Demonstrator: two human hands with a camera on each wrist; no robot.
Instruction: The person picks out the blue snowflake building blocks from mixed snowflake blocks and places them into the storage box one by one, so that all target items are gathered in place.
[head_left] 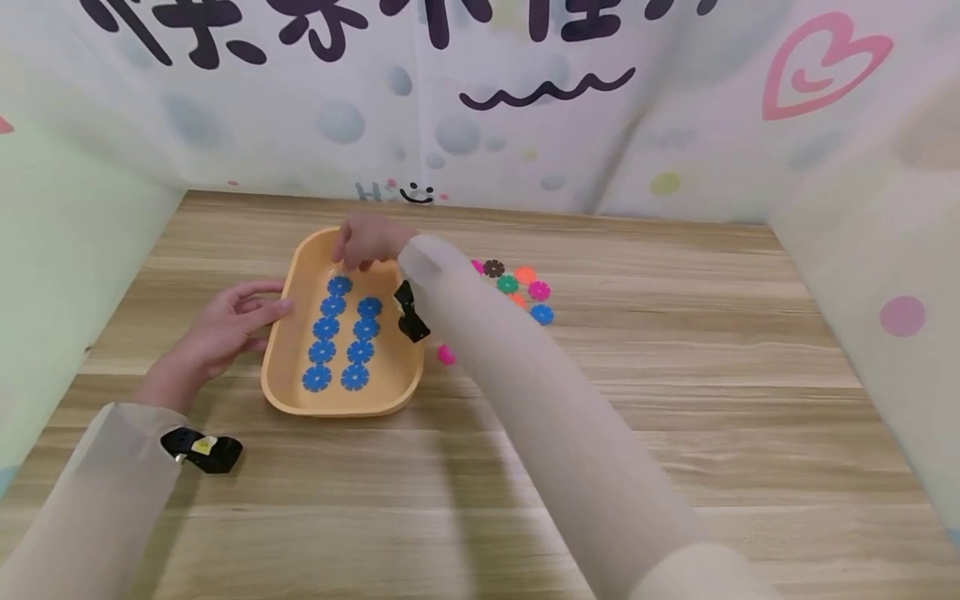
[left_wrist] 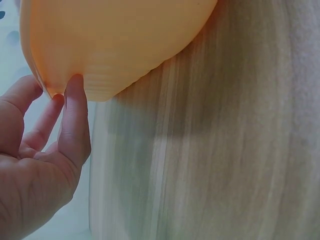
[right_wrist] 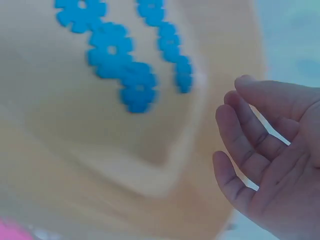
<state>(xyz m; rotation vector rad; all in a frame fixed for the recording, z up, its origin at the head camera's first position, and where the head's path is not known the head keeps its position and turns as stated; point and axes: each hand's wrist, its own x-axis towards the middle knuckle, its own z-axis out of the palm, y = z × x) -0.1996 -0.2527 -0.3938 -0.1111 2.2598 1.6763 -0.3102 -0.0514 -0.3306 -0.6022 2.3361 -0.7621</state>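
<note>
An orange-yellow plastic basket (head_left: 296, 398) stands on the left part of the table. Inside it, blue snowflake-shaped plastic discs (head_left: 326, 328) lie in two rows. My left hand (head_left: 228, 329) grips the left rim, thumb over the edge and fingers against the outer wall; the left wrist view shows fingertips at the side of the basket (left_wrist: 115, 40). Over the basket's far end hovers my right hand (head_left: 371, 242), its fingers loosely bent and nothing seen between them. In the right wrist view this hand (right_wrist: 280, 160) is beside the far rim, past the end of the blue discs (right_wrist: 139, 89).
Several loose discs in mixed colours, such as a green disc (head_left: 507, 284) and a brown disc (head_left: 493, 268), lie right of the basket, partly hidden by the right sleeve (head_left: 540, 400). A printed cloth (head_left: 487, 158) stands behind the wooden table (head_left: 712, 375).
</note>
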